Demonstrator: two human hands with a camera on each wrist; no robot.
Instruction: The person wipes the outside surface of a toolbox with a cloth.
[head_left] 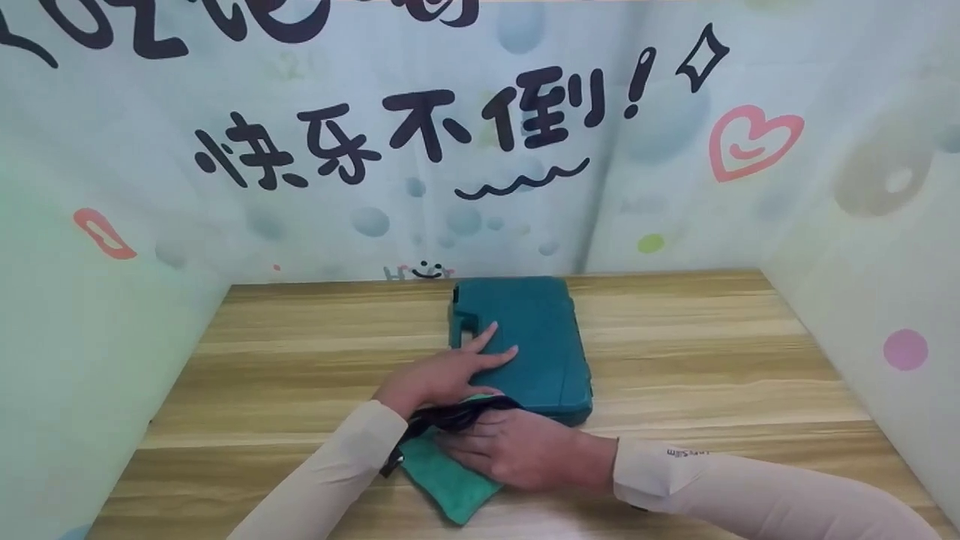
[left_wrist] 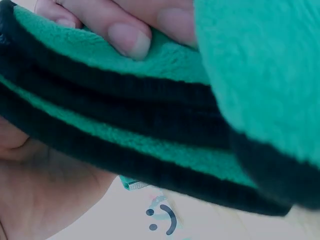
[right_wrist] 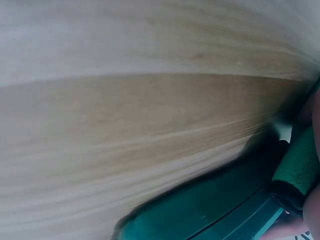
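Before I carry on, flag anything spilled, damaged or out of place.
Nothing stands out: no spill or damage shows. The teal case lies flat and closed on the table; the green cloth is bunched at its near end, likely from handling.

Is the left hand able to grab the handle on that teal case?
Probably yes: the left hand rests on the teal case right beside the handle, and nothing seems to be in the way.

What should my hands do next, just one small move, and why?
I'd probably slide the green cloth across the case with the right hand: that hand rests on the cloth by the case's near edge, and the left hand, fingers spread on the case, should steady it.
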